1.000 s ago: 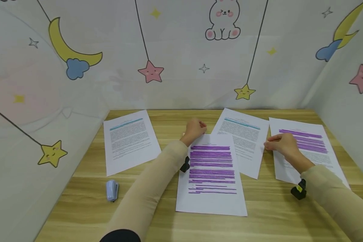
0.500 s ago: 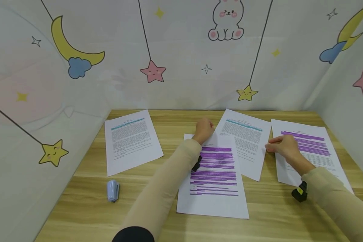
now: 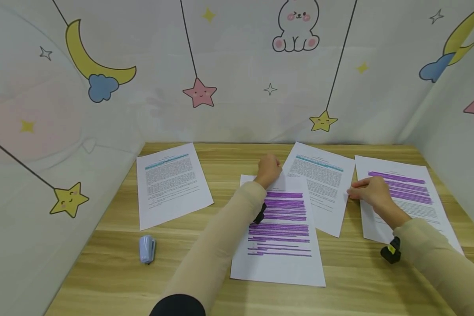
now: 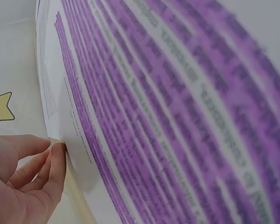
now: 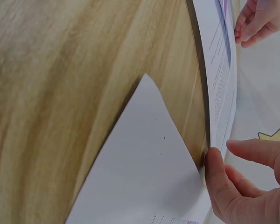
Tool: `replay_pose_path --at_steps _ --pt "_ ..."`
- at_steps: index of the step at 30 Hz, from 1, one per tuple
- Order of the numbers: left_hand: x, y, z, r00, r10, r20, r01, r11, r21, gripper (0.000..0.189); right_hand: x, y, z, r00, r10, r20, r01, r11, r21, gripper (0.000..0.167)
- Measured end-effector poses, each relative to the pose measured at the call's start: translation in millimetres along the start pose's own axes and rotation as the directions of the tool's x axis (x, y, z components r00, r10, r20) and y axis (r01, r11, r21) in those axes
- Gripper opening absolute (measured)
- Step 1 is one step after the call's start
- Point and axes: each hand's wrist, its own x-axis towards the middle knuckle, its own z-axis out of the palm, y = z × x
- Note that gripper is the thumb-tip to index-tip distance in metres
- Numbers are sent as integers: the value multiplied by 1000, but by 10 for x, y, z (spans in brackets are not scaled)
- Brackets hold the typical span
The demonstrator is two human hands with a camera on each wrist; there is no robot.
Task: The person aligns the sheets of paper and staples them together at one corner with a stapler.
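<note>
A printed sheet with a blue-highlighted band (image 3: 320, 175) lies at the back, right of centre. My left hand (image 3: 269, 170) is at its left edge; in the left wrist view, thumb and fingers (image 4: 59, 154) pinch a paper edge. At the sheet's right edge, my right hand (image 3: 369, 192) pinches it between thumb and fingers (image 5: 217, 172), as the right wrist view shows. A purple-highlighted sheet (image 3: 278, 267) lies in front, overlapping the blue-marked one. My left forearm crosses this front sheet and hides part of its left side.
Another purple-marked sheet (image 3: 399, 210) lies at the right under my right wrist. A second blue-marked sheet (image 3: 175, 188) is at the back left. In front of it stands a small light-blue stapler (image 3: 147, 249). A patterned cloth wall (image 3: 237, 118) borders the wooden table (image 3: 114, 276).
My left hand has moved right along the top of the front purple-marked sheet to the blue-marked sheet's left edge. The right hand has stayed at the right edge. The view has shifted slightly.
</note>
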Motion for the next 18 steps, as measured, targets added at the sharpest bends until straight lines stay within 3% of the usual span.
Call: replay_pose_path --at_steps 6,18 --pt "19 0 32 1000 3 9 -3 1000 -11 8 6 10 12 1000 2 -14 -2 1000 -28 42" --pt "12 -32 55 999 -39 2 39 993 -107 10 22 27 7 999 46 -17 -45 997 59 46"
